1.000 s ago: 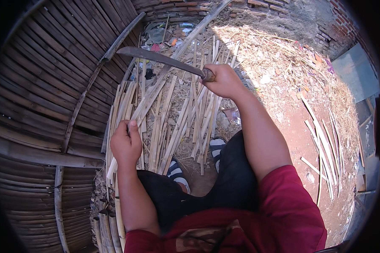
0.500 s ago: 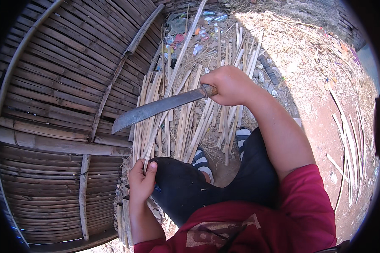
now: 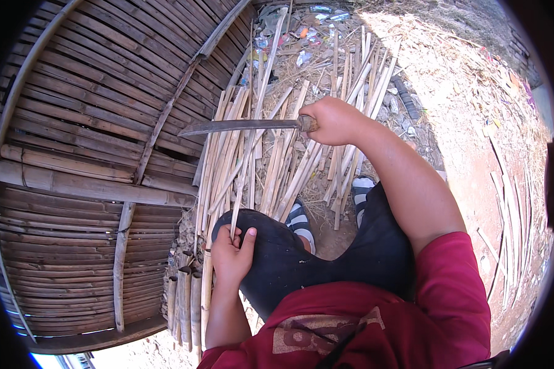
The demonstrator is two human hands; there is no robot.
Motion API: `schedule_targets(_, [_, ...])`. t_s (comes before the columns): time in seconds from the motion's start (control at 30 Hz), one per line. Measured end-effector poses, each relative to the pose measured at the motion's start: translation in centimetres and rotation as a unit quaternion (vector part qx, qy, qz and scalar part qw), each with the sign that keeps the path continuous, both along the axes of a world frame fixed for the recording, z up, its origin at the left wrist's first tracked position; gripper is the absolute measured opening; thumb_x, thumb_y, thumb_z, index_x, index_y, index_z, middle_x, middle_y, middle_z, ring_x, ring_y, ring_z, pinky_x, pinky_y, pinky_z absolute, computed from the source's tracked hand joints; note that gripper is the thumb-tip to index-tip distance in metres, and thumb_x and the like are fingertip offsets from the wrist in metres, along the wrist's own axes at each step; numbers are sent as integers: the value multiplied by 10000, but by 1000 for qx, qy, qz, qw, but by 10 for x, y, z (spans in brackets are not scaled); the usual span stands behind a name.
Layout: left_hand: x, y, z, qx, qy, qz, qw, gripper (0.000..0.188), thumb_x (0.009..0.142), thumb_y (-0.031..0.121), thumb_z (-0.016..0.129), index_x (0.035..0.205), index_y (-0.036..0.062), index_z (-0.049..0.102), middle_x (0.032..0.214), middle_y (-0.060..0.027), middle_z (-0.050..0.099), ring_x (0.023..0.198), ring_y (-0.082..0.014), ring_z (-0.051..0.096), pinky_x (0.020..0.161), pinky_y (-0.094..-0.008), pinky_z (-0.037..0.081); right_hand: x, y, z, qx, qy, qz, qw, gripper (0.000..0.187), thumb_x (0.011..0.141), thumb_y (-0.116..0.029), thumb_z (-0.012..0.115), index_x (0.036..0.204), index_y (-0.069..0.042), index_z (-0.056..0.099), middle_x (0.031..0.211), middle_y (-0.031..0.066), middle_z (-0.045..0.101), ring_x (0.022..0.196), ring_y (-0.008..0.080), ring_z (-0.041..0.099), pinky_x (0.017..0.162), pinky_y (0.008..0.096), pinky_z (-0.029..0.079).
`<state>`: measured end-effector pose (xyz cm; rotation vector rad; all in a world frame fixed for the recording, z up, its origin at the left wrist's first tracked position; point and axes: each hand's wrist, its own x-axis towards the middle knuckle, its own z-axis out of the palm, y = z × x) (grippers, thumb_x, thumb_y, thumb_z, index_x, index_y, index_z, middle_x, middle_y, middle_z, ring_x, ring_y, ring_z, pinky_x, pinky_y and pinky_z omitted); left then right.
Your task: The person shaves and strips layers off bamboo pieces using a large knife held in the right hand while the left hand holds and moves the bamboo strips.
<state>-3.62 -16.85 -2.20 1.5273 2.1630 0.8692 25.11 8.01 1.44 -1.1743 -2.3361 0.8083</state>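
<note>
My right hand is closed around the wooden handle of a machete, held out in front of me. Its dark blade points left, nearly level, and crosses over a long, narrow bamboo strip. The lower end of that strip is pinched in my left hand, beside my left knee. From there the strip slopes up and away over the pile. Whether the blade touches the strip, I cannot tell.
Many split bamboo strips lie heaped ahead of my sandals. A slatted bamboo wall stands at the left, with cut bamboo poles near its foot. Litter lies at the far end; more thin strips lie on the right.
My left hand has shifted right with the strip, which now stands steeper. The machete blade has swung up from a downward slant to nearly level, and its broad side shows less.
</note>
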Motion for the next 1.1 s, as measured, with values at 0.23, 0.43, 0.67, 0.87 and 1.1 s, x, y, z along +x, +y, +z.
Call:
schedule_targets(0.23, [7, -1, 5, -18, 61, 5, 998, 371, 870, 277, 854, 909, 26, 585, 634, 27, 447, 583, -65, 379, 529, -265, 350, -29, -28, -5, 83, -77, 100, 988, 186, 720, -146, 699, 898, -96, 722, 800, 183, 706, 830, 422, 698, 753, 526, 549])
schedule_targets(0.43, [8, 5, 4, -7, 102, 12, 995, 437, 849, 354, 860, 906, 6, 602, 632, -62, 568, 537, -177, 531, 525, -332, 431, -20, -2, -21, 4, -21, 62, 998, 154, 751, -155, 705, 872, -60, 705, 809, 198, 710, 818, 427, 693, 733, 526, 528])
schedule_targets(0.67, [7, 2, -4, 31, 88, -4, 996, 452, 840, 382, 859, 910, 6, 617, 649, -74, 588, 564, -206, 578, 531, -352, 446, -24, -11, -15, 76, -18, 58, 995, 172, 753, -146, 697, 896, -51, 697, 788, 206, 693, 816, 431, 694, 749, 521, 542])
schedule_targets(0.87, [13, -2, 7, -23, 149, -16, 988, 470, 826, 412, 856, 905, 10, 627, 644, -81, 589, 556, -210, 582, 534, -366, 449, 2, 21, -30, 22, 49, -42, 998, 214, 754, -144, 692, 950, -61, 710, 864, 193, 719, 872, 418, 707, 782, 506, 554])
schedule_targets(1.1, [7, 0, 4, -44, 83, -1, 996, 453, 829, 385, 863, 881, 15, 607, 595, -51, 539, 509, -174, 510, 510, -340, 415, -6, -9, -6, 32, -93, 91, 991, 238, 782, -191, 722, 977, -55, 720, 929, 196, 740, 906, 396, 717, 800, 473, 570])
